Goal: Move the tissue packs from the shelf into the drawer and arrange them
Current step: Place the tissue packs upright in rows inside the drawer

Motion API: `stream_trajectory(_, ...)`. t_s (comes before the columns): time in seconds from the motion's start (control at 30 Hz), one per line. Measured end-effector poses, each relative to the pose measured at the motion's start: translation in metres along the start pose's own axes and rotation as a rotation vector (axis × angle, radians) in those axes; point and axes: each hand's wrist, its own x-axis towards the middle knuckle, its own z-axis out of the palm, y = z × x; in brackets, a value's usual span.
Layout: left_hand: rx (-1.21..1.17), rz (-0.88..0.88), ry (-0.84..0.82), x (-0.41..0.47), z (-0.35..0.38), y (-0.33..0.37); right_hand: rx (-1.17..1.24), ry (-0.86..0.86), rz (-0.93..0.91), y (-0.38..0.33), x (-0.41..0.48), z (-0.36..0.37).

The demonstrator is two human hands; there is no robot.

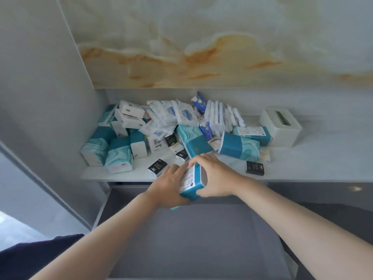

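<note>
Teal packs (113, 152): they stand and lean together at the left end of the shelf (302, 164), at 10 o'clock from the hands.
White packs (131, 116): piled behind the teal ones at 11 o'clock, many of them tilted.
Black pack (157, 166): small, near the shelf's front edge, partly hidden by the left fingers.
Left hand (169, 184): holds the left side of the held pack.
Held pack (191, 182): teal, with the printed label up, tilted, in the air between both hands over the shelf's front edge.
Right hand (216, 176): grips its right side, with the fingers curled over the far end.
Drawer (191, 239): open and grey, at 6 o'clock under the arms.
Flat black pack (255, 168): lies alone at 3 o'clock from the right hand.
Box (280, 126): white, at 2 o'clock, just beside a teal pack.
</note>
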Motion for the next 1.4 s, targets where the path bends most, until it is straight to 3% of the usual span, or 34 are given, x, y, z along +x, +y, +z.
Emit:
stream_trajectory(0.23,-0.148,-0.319,0.012,-0.074,-0.010,-0.067,0.385,-0.095,0.342,-0.060,0.029,0.062)
stream_trajectory(0.37,-0.117,-0.376,-0.067,-0.105,-0.005,-0.103,0.815,-0.263,0.615,-0.094,0.058,0.115)
stream_trajectory(0.5,-0.247,-0.438,-0.156,-0.114,0.004,-0.129,0.884,-0.429,0.696,-0.113,0.084,0.155)
stream_trajectory(0.67,-0.185,-0.532,-0.260,-0.118,0.002,-0.165,0.886,-0.336,0.800,-0.121,0.109,0.197)
stream_trajectory(0.83,-0.212,-0.523,-0.080,-0.115,0.001,-0.188,0.907,-0.234,0.960,-0.127,0.137,0.232)
stream_trajectory(1.07,0.132,-0.457,-0.029,-0.113,0.017,-0.207,0.946,-0.213,1.017,-0.124,0.167,0.256)
stream_trajectory(1.27,-0.010,-0.439,0.123,-0.118,0.024,-0.221,1.218,-0.297,1.002,-0.119,0.173,0.264)
stream_trajectory(1.4,0.042,-0.396,0.161,-0.118,0.027,-0.228,1.035,-0.300,0.888,-0.113,0.175,0.273)
